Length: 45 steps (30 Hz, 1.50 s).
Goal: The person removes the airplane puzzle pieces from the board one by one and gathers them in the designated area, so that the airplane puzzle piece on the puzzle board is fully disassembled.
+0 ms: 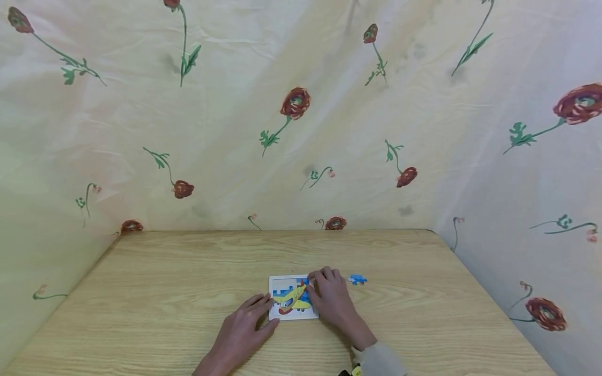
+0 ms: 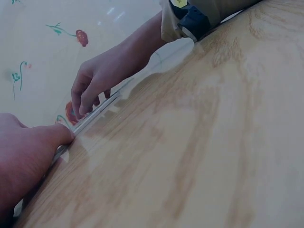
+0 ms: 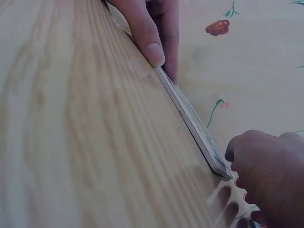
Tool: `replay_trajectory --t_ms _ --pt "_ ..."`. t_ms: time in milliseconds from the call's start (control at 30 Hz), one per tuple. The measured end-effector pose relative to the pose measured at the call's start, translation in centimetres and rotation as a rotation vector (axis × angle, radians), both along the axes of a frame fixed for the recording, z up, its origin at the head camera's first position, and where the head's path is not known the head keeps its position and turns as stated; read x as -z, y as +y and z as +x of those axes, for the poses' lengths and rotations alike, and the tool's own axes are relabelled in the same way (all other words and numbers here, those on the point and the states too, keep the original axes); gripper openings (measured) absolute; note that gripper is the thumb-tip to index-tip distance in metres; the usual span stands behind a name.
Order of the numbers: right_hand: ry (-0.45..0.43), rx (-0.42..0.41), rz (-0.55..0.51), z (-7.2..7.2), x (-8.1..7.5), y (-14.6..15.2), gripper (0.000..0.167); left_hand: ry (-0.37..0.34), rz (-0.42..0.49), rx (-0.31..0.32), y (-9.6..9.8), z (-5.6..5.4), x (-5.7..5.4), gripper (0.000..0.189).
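A small jigsaw puzzle [image 1: 293, 303] with a yellow airplane on blue lies in a white-edged tray [image 1: 293, 319] on the table. Pieces fill much of it, while bare tray shows at its upper left. My left hand [image 1: 245, 325] grips the tray's left side, its thumb at the near left corner and its fingertips along the left edge. Over the upper right corner, my right hand [image 1: 333, 296] has its fingers bent down, thumb and index finger on a puzzle piece there; the fingers partly cover that piece. A loose blue puzzle piece [image 1: 357, 279] lies just right of this hand.
The wood-grain table [image 1: 188, 271] extends around the tray on all sides. A pale flower-printed cloth [image 1: 226, 130] hangs behind and beside it. A dark strap with a yellow patch [image 2: 190, 19] sits at the right sleeve.
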State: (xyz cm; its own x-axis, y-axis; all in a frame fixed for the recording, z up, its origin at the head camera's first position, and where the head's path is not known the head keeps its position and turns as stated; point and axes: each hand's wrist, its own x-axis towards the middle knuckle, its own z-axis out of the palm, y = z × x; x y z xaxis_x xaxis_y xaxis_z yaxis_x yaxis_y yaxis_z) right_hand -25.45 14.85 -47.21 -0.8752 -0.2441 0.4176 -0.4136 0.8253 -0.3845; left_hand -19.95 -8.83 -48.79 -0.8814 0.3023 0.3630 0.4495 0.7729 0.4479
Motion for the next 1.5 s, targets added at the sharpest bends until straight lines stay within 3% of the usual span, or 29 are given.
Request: replay_trajectory --t_ms 400,1067,1500 --pt "0.021 0.045 0.034 -0.3 0.2 -0.8 0.017 0.009 -0.007 0.001 0.0 0.0 0.0 0.045" --pt "-0.068 0.044 -0.158 -0.5 -0.2 -1.3 0.02 0.007 -0.007 0.001 0.0 0.0 -0.1 0.045" --pt "-0.054 0.021 -0.257 -0.5 -0.1 -1.6 0.018 -0.008 0.002 -0.005 0.0 0.1 -0.2 0.044"
